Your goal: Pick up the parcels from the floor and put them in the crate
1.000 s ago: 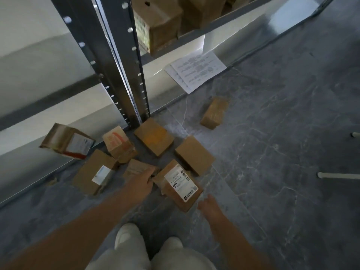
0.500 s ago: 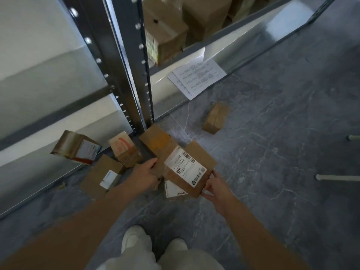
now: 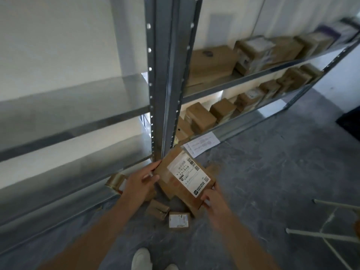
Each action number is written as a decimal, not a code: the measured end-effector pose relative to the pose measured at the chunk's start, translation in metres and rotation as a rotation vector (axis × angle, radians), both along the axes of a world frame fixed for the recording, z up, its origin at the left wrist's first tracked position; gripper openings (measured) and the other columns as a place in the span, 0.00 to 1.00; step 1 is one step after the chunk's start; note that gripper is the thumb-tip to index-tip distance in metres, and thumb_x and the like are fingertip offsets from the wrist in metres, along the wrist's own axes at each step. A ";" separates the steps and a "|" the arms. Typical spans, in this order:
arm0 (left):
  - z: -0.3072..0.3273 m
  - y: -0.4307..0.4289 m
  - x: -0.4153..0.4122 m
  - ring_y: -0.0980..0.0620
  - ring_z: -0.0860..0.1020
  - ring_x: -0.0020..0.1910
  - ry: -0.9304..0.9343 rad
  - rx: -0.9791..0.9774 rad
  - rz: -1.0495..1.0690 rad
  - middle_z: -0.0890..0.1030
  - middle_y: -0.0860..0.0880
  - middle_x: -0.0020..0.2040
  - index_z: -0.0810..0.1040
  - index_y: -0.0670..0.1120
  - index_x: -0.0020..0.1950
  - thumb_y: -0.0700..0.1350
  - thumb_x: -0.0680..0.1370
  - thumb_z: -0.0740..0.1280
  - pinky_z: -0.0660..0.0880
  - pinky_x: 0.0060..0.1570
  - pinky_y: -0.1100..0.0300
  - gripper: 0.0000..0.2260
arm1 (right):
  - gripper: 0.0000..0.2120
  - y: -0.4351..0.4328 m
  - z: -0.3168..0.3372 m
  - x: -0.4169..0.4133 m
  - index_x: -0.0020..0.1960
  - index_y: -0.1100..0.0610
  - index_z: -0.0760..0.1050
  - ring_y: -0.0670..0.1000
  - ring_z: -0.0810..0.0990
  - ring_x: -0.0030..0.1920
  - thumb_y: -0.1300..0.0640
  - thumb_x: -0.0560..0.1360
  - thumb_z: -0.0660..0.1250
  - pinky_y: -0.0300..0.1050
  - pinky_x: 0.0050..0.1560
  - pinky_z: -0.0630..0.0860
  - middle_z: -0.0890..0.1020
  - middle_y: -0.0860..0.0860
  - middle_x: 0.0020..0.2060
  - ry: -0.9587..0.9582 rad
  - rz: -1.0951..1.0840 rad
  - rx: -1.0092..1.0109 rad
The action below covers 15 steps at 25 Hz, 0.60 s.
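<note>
Hidden: The fine print on the held parcel (image 3: pixel 185 176) cannot be read, as the frame is blurred. Brown cardboard beneath it is mostly covered, so it cannot be told whether that is carried or lying on the floor (image 3: pixel 253 172). A taped parcel (image 3: pixel 115 181) is half hidden behind the left hand (image 3: pixel 139 183).
Grip: The held parcel is clamped between both hands above the floor, in front of the grey shelf upright (image 3: pixel 169 75). Its far left corner is gripped by the left hand; its near right corner is pinched by the right hand (image 3: pixel 213 199), thumb on top.
Direction: The labelled face is turned up. The long axis runs diagonally, far left to near right.
Below: A small labelled parcel (image 3: pixel 179 220) and a plain small parcel (image 3: pixel 157 209) lie on the floor.
</note>
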<state>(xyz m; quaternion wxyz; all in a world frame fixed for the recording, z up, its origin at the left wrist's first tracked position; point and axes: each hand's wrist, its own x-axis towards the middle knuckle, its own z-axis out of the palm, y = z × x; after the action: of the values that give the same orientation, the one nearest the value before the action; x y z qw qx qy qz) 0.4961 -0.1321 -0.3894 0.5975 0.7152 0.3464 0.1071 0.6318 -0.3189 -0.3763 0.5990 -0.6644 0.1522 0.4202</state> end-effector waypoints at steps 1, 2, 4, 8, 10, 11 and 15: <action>0.026 0.002 -0.005 0.57 0.80 0.57 -0.025 0.051 0.027 0.82 0.55 0.57 0.77 0.61 0.64 0.41 0.79 0.68 0.76 0.58 0.59 0.18 | 0.32 0.008 0.022 -0.003 0.69 0.54 0.70 0.54 0.81 0.53 0.77 0.71 0.52 0.43 0.36 0.81 0.81 0.57 0.56 -0.015 0.009 0.033; 0.049 0.004 -0.009 0.62 0.79 0.55 -0.053 0.093 0.047 0.82 0.61 0.54 0.77 0.66 0.60 0.42 0.79 0.67 0.74 0.53 0.69 0.18 | 0.33 0.015 0.042 -0.004 0.71 0.53 0.69 0.57 0.79 0.58 0.77 0.71 0.52 0.48 0.44 0.82 0.79 0.59 0.60 -0.030 0.016 0.057; 0.100 0.008 -0.027 0.66 0.79 0.54 -0.110 0.144 0.084 0.81 0.67 0.49 0.76 0.65 0.55 0.42 0.80 0.66 0.72 0.48 0.76 0.16 | 0.35 0.027 0.088 -0.013 0.72 0.51 0.68 0.57 0.77 0.60 0.77 0.71 0.52 0.53 0.51 0.82 0.78 0.59 0.63 -0.057 0.045 0.120; 0.162 0.015 -0.070 0.78 0.73 0.53 -0.248 0.227 0.177 0.78 0.76 0.50 0.75 0.63 0.58 0.42 0.79 0.67 0.66 0.47 0.84 0.15 | 0.29 0.043 0.155 -0.038 0.71 0.52 0.68 0.55 0.79 0.55 0.72 0.74 0.55 0.44 0.36 0.80 0.80 0.58 0.58 -0.198 0.178 0.145; 0.176 0.021 -0.091 0.74 0.73 0.57 -0.289 0.246 0.209 0.78 0.72 0.55 0.76 0.63 0.60 0.46 0.79 0.67 0.68 0.50 0.80 0.14 | 0.24 0.052 0.172 -0.054 0.71 0.51 0.68 0.58 0.78 0.60 0.65 0.77 0.61 0.54 0.45 0.82 0.78 0.57 0.62 -0.249 0.205 0.146; 0.180 0.025 -0.101 0.71 0.73 0.58 -0.304 0.245 0.222 0.78 0.69 0.57 0.77 0.64 0.62 0.49 0.79 0.67 0.68 0.53 0.76 0.14 | 0.22 0.056 0.177 -0.062 0.71 0.50 0.68 0.58 0.77 0.61 0.61 0.78 0.63 0.60 0.51 0.81 0.78 0.56 0.62 -0.254 0.207 0.164; 0.202 0.048 -0.153 0.62 0.75 0.60 -0.383 0.248 0.272 0.77 0.59 0.59 0.76 0.66 0.64 0.52 0.78 0.66 0.71 0.61 0.63 0.16 | 0.17 0.080 0.202 -0.115 0.68 0.48 0.69 0.57 0.79 0.59 0.50 0.79 0.63 0.63 0.55 0.80 0.80 0.54 0.60 -0.300 0.253 0.232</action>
<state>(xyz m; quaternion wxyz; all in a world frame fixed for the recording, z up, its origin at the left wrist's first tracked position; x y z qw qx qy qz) 0.3429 -0.0837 -0.1872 0.5401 0.6966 0.3042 0.3614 0.5170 -0.2386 -0.1746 0.6299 -0.6598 -0.0726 0.4033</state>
